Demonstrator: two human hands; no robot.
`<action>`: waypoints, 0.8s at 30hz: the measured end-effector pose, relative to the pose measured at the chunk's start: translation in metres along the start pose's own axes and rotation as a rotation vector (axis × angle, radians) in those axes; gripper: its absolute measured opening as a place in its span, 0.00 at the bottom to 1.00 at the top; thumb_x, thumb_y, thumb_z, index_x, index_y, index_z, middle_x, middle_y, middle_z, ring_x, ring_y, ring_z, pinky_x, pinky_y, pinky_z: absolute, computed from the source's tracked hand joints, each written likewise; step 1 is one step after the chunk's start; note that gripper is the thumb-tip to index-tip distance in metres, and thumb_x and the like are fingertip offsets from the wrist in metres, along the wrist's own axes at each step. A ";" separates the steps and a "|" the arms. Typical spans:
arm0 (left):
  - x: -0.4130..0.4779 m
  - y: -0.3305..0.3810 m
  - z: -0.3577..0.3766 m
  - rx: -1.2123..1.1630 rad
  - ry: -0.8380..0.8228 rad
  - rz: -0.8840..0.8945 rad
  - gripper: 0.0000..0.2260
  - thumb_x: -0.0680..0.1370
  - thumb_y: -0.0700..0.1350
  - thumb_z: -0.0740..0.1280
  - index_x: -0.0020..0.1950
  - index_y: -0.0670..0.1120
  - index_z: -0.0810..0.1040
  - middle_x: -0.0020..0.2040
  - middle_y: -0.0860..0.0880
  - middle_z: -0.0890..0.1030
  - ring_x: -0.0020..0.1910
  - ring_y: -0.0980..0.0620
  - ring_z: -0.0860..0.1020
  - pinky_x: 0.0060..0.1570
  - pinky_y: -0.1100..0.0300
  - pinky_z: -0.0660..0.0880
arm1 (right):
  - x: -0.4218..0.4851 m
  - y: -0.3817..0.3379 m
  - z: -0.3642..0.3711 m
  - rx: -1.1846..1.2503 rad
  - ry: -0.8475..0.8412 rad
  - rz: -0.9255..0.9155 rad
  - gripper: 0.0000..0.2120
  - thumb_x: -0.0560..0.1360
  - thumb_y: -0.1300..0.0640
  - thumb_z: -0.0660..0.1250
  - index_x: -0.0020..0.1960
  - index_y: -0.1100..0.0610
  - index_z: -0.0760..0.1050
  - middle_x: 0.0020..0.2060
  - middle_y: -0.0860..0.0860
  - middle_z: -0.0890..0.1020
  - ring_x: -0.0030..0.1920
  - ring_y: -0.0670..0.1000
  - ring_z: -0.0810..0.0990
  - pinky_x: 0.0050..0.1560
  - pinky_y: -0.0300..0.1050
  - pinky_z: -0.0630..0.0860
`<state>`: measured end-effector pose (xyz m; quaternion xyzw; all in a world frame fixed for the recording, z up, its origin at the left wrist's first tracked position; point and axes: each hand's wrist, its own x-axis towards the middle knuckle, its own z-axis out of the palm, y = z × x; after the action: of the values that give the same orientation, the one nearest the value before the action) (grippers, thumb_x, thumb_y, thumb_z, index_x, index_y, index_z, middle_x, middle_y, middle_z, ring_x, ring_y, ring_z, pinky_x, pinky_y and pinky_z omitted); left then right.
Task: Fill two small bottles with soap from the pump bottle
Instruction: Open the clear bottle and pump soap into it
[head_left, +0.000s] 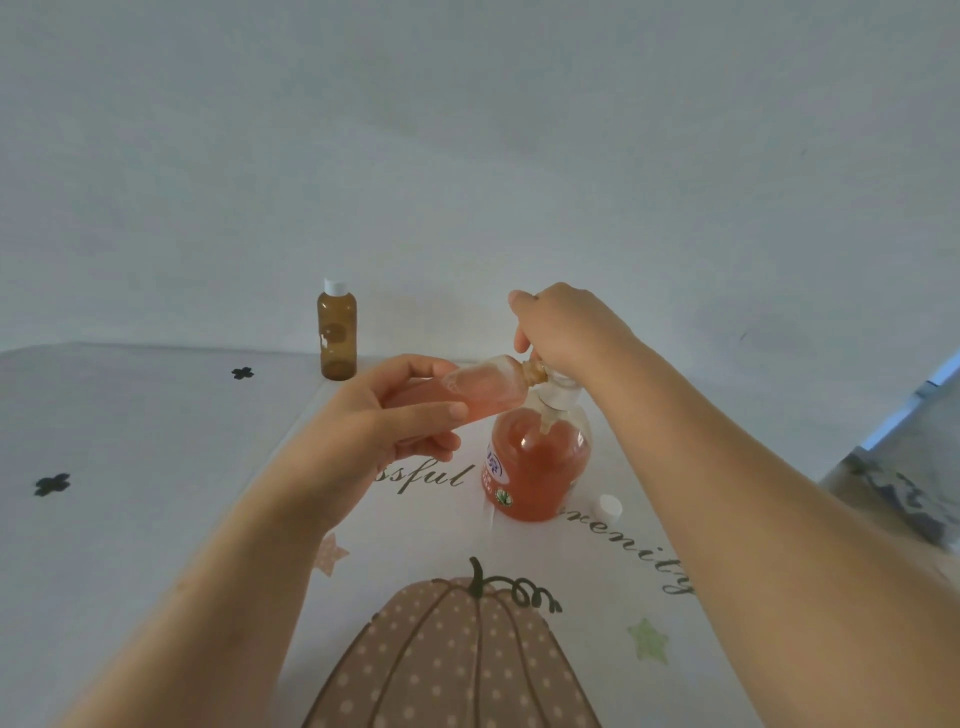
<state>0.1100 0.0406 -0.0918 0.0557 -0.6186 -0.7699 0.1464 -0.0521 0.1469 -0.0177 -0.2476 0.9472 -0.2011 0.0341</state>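
Observation:
A pump bottle of orange soap stands on the table at centre. My right hand rests on top of its white pump head, fingers curled over it. My left hand grips a small uncapped bottle, tilted almost level, with its mouth against the pump spout. Orange soap shows inside this small bottle. A second small amber bottle with a white cap stands upright at the back left, apart from both hands.
A loose white cap lies on the table just right of the pump bottle. The tablecloth is white with a pumpkin print and lettering. A wall rises right behind the table. Grey patterned fabric shows at the right edge.

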 end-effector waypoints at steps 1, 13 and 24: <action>0.001 -0.001 0.000 0.000 0.000 -0.006 0.16 0.67 0.39 0.74 0.54 0.41 0.80 0.43 0.47 0.83 0.38 0.47 0.80 0.43 0.57 0.80 | -0.001 -0.001 0.001 -0.005 -0.003 0.000 0.18 0.82 0.57 0.50 0.56 0.59 0.79 0.49 0.57 0.83 0.50 0.59 0.81 0.55 0.51 0.77; 0.000 0.000 0.001 -0.025 0.000 0.010 0.16 0.66 0.39 0.75 0.54 0.43 0.81 0.45 0.45 0.82 0.40 0.46 0.80 0.42 0.58 0.79 | 0.003 0.000 -0.007 0.000 0.064 -0.004 0.24 0.82 0.46 0.50 0.50 0.58 0.81 0.44 0.54 0.85 0.44 0.56 0.82 0.43 0.47 0.73; -0.002 0.002 0.002 -0.043 -0.015 0.027 0.14 0.67 0.39 0.74 0.52 0.45 0.82 0.44 0.44 0.82 0.39 0.47 0.80 0.43 0.59 0.79 | 0.003 -0.005 -0.011 -0.039 0.048 -0.006 0.25 0.83 0.44 0.49 0.51 0.57 0.81 0.43 0.53 0.85 0.43 0.55 0.83 0.43 0.47 0.74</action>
<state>0.1116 0.0428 -0.0897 0.0385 -0.6035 -0.7815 0.1534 -0.0540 0.1456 -0.0061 -0.2464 0.9507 -0.1884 0.0059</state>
